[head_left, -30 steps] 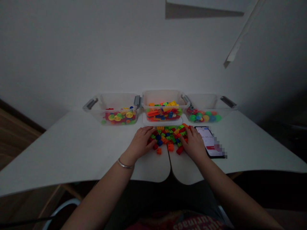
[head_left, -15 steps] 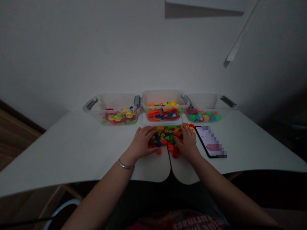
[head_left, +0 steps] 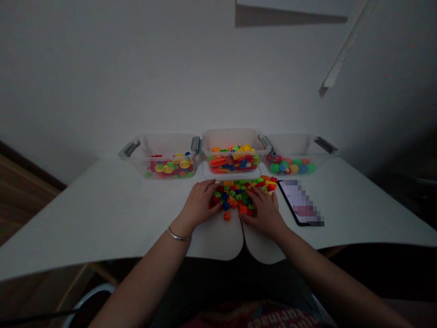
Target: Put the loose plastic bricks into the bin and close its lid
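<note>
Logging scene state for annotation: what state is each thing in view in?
bricks: loose, heaped
left hand: open, curved at bricks' left edge
right hand: open, spread at bricks' right side
left box: open, partly filled
middle box: open, partly filled
right box: open, partly filled
phone: face up, screen lit
bracelet: worn

Toy bricks (head_left: 235, 198) on a table (head_left: 112, 209) suggest a home.

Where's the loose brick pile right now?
Head view, near centre: the brick pile lies on the white table, between the left hand and right hand, just in front of the middle clear bin.
</note>
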Motion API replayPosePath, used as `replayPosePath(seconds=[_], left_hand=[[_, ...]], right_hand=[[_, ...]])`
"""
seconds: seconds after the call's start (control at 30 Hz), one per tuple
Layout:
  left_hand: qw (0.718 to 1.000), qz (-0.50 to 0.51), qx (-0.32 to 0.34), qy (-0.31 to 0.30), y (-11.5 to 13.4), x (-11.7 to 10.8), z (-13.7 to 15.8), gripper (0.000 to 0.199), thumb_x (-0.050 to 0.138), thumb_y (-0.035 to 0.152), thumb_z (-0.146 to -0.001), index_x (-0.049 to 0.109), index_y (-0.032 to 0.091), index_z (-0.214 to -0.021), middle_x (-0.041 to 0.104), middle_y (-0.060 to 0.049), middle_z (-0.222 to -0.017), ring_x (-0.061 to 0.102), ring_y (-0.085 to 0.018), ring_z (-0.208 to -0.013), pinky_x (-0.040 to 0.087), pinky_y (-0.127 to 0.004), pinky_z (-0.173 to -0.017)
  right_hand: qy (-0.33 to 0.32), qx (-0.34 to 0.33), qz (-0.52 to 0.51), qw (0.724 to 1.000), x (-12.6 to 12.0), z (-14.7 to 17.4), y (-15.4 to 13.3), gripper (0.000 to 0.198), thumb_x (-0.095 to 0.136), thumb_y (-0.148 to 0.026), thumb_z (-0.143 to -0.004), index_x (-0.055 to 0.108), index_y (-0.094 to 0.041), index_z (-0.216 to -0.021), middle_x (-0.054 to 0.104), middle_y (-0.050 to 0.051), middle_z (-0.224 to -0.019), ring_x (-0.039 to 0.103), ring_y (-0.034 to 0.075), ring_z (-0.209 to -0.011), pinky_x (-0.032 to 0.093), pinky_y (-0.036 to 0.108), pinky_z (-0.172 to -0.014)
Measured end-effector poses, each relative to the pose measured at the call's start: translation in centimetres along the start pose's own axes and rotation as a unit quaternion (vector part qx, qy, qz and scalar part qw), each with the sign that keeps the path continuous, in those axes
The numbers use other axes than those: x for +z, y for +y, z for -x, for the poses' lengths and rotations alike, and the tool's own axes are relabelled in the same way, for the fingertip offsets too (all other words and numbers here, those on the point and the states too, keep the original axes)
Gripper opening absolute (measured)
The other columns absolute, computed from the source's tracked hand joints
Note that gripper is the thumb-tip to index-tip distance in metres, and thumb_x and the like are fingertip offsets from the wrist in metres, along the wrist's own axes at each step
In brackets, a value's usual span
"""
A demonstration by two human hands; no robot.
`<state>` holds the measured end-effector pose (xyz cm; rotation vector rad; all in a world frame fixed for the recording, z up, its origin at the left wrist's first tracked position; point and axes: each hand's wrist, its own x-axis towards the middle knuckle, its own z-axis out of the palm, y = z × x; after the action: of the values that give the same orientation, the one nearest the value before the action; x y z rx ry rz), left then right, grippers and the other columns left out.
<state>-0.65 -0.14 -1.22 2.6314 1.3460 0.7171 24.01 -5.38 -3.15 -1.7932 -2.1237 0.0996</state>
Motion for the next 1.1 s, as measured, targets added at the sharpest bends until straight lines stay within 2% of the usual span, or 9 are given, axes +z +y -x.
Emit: replayPosePath(seconds=[0.13,0.3,0.43,0.53,0.6,0.73,0.83,0.93,1.1], left_hand=[[0.999,0.012,0.034,0.004,0.0,-0.2,0.0,0.062,0.071,0.038,-0.084,0.052,0.018,-0.140,0.053,-0.016,-0.145,0.048,-0.033,-0.134,0.034,-0.056,-0.116],[0.993,0.006,0.113,-0.029,0.5,-0.5,-0.1,0.077,0.080,0.059,-0.070,0.059,0.023,-0.135,0.051,-0.016,-0.148,0.043,-0.037,-0.139,0.025,-0.063,-0.119],[0.989,-0.007,0.144,-0.041,0.9,-0.5,-0.1,0.068,0.083,0.054,-0.069,0.065,0.026,-0.128,0.055,-0.013,-0.145,0.044,-0.037,-0.139,0.025,-0.062,-0.119],[0.990,-0.015,0.137,-0.020,1.0,-0.4,0.0,0.042,0.075,0.043,-0.079,0.070,0.025,-0.116,0.058,-0.011,-0.142,0.046,-0.034,-0.136,0.029,-0.058,-0.119],[0.992,-0.021,0.123,-0.007,1.0,-0.3,0.0,0.034,0.070,0.040,-0.083,0.071,0.024,-0.112,0.059,-0.011,-0.141,0.049,-0.033,-0.133,0.033,-0.057,-0.117],[0.995,-0.038,0.094,-0.005,0.9,-0.5,0.1,0.038,0.072,0.038,-0.080,0.070,0.022,-0.114,0.059,-0.013,-0.140,0.051,-0.035,-0.130,0.036,-0.058,-0.114],[0.996,-0.062,0.069,-0.013,1.0,-0.7,0.1,0.046,0.071,0.040,-0.081,0.067,0.022,-0.123,0.056,-0.013,-0.143,0.049,-0.035,-0.132,0.031,-0.061,-0.116],[0.995,-0.091,0.035,-0.020,1.1,-0.9,0.2,0.054,0.067,0.044,-0.084,0.061,0.021,-0.133,0.054,-0.014,-0.145,0.047,-0.037,-0.134,0.025,-0.067,-0.117],[0.995,-0.093,0.021,-0.022,0.9,-1.0,0.2,0.051,0.062,0.041,-0.088,0.059,0.022,-0.136,0.054,-0.013,-0.147,0.049,-0.035,-0.133,0.030,-0.064,-0.115]], right_hand=[[0.027,0.018,0.001,0.999,0.1,-0.2,-1.1,0.067,0.059,-0.056,-0.088,0.054,-0.016,-0.141,0.050,0.016,-0.151,0.039,0.035,-0.143,0.019,0.063,-0.119],[0.044,0.022,-0.016,0.999,0.6,-0.4,-1.7,0.062,0.056,-0.050,-0.092,0.052,-0.015,-0.143,0.052,0.016,-0.149,0.041,0.036,-0.141,0.020,0.062,-0.119],[0.045,0.001,-0.038,0.998,0.8,-0.8,-2.0,0.062,0.056,-0.046,-0.093,0.051,-0.012,-0.144,0.051,0.017,-0.149,0.042,0.035,-0.140,0.026,0.057,-0.119],[0.038,-0.018,-0.053,0.998,0.8,-1.2,-2.6,0.061,0.058,-0.041,-0.092,0.051,-0.011,-0.144,0.051,0.017,-0.150,0.043,0.035,-0.140,0.030,0.055,-0.118],[0.034,-0.029,-0.061,0.997,0.7,-1.4,-3.1,0.060,0.060,-0.040,-0.091,0.051,-0.013,-0.144,0.051,0.017,-0.150,0.044,0.035,-0.139,0.030,0.057,-0.117],[0.033,-0.027,-0.083,0.996,0.9,-1.7,-3.6,0.056,0.061,-0.041,-0.090,0.054,-0.019,-0.141,0.052,0.015,-0.150,0.046,0.035,-0.137,0.028,0.064,-0.115],[0.049,-0.024,-0.109,0.993,1.2,-1.9,-3.3,0.056,0.063,-0.041,-0.089,0.056,-0.019,-0.140,0.053,0.015,-0.148,0.047,0.035,-0.137,0.029,0.064,-0.115],[0.065,-0.048,-0.153,0.985,1.7,-2.1,-2.7,0.055,0.064,-0.037,-0.088,0.055,-0.018,-0.139,0.055,0.015,-0.146,0.047,0.032,-0.137,0.031,0.060,-0.116],[0.087,-0.093,-0.197,0.972,1.7,-2.3,-1.9,0.053,0.065,-0.039,-0.086,0.058,-0.021,-0.135,0.056,0.014,-0.144,0.048,0.028,-0.136,0.038,0.052,-0.115]])
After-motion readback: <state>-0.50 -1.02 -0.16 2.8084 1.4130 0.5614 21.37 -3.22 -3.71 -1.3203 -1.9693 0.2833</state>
